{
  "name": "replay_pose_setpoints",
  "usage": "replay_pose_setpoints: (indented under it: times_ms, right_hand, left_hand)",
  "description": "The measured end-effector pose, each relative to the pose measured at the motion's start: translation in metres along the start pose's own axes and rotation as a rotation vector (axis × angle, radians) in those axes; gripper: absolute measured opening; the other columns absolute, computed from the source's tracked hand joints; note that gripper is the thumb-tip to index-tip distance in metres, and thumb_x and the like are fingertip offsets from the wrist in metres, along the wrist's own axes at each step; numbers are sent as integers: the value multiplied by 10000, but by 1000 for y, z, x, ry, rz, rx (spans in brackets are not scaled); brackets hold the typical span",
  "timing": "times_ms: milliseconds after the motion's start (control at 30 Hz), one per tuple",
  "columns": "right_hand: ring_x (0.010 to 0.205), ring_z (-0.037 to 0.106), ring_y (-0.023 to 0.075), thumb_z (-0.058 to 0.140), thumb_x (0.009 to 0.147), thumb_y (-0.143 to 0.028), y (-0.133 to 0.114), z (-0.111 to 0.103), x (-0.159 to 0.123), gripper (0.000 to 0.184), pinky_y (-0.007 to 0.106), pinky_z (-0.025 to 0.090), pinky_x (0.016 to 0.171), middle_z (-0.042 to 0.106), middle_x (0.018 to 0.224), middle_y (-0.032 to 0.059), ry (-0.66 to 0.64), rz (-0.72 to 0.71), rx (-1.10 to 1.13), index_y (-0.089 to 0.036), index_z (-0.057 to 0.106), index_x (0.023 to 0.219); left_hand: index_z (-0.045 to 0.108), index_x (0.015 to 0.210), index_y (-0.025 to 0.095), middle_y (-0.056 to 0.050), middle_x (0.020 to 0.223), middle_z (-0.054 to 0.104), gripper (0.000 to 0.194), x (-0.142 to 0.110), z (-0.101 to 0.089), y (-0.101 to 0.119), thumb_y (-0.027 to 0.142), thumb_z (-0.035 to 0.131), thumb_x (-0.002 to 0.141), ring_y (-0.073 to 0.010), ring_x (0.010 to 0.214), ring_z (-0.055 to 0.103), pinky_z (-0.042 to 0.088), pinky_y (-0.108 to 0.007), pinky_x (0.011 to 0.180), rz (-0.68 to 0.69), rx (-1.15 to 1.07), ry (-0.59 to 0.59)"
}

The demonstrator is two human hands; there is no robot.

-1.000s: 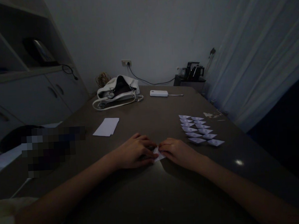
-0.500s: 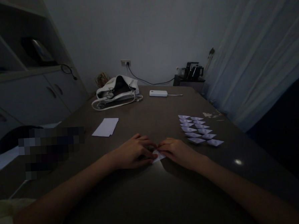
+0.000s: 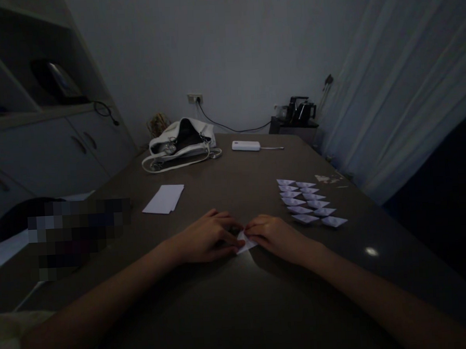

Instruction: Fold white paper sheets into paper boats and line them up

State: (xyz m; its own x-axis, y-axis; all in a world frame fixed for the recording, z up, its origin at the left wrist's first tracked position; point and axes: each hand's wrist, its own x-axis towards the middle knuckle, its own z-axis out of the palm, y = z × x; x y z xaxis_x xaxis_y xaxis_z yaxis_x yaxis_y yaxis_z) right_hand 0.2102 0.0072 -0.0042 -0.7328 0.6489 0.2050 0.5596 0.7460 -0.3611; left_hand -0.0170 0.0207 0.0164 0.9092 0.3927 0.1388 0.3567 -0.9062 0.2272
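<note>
Between my hands lies a small folded piece of white paper (image 3: 247,243) on the dark table, mostly covered by fingers. My left hand (image 3: 209,237) is closed on its left side, thumb and fingertips pressing it. From the right, my right hand (image 3: 276,237) pinches the upper right part of the same paper, its fingers bunched together. Right of my right hand stand several folded paper boats (image 3: 298,201) in two rows. A stack of white paper sheets (image 3: 164,199) rests beyond my left forearm.
A white handbag (image 3: 182,140) sits at the table's far left, with a white power bank (image 3: 246,145) and short cable to its right. Paper scraps (image 3: 329,178) lie near the right edge. A black kettle (image 3: 306,112) stands behind the table. The left-side clutter is pixelated.
Both hands keep their hold on the folded paper with almost no movement. The whole view has shifted very slightly.
</note>
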Motion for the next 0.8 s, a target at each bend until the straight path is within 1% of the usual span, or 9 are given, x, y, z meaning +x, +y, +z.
replay_pose_setpoints:
  times_ms: [133, 233, 300, 367, 433, 567, 800]
  right_hand:
    - [879, 578, 165, 498, 903, -119, -3, -3, 1, 192, 283, 436, 783, 666, 912, 79, -22, -9, -43, -147, 686, 930]
    - [854, 556, 181, 487, 892, -98, -10, -6, 2, 205, 289, 416, 756, 644, 853, 69, -62, -4, -183, -167, 671, 950]
    - [841, 547, 190, 474, 874, -75, -16, -9, 1, 228, 302, 405, 753, 624, 867, 78, -84, 28, -294, -165, 643, 999]
    - [839, 547, 196, 464, 849, -65, -21, -12, 0, 245, 315, 401, 764, 610, 916, 101, -102, 77, -355, -139, 605, 1035]
    - [847, 546, 206, 478, 809, -68, -24, -14, -2, 254, 327, 400, 777, 604, 926, 108, -126, 105, -361, -122, 578, 1036]
    - [887, 537, 226, 513, 739, -94, -26, -18, -5, 313, 348, 390, 806, 597, 951, 109, -129, 105, -339, -132, 543, 1048]
    - [887, 536, 237, 498, 733, -108, -22, -21, -13, 335, 365, 385, 812, 598, 943, 115, -163, 99, -359, -133, 545, 1064]
  left_hand:
    - [682, 1043, 290, -40, 1160, 642, 210, 1, -2, 3, 318, 539, 892, -216, 1017, 540, 306, -349, 805, -11, -3, -5]
    - [697, 981, 277, -29, 1135, 656, 181, 2, -3, 5, 311, 547, 886, -216, 998, 539, 297, -342, 785, -27, 10, -10]
    - [704, 947, 271, -23, 1116, 664, 176, 2, -3, 5, 317, 546, 886, -215, 979, 540, 288, -339, 762, -39, 27, -10]
    - [708, 938, 272, -21, 1096, 671, 181, 3, -2, 5, 330, 545, 887, -210, 960, 540, 281, -335, 742, -50, 43, 2]
    - [711, 936, 273, -19, 1090, 673, 186, 3, -2, 5, 340, 544, 887, -207, 952, 538, 278, -334, 735, -55, 52, 13]
    - [713, 931, 272, -12, 1101, 674, 193, 4, -1, 5, 345, 539, 889, -206, 935, 538, 273, -337, 734, -63, 50, 14]
    - [712, 947, 281, -9, 1106, 676, 186, 4, -1, 6, 344, 549, 885, -212, 954, 541, 279, -340, 746, -84, 22, 23]
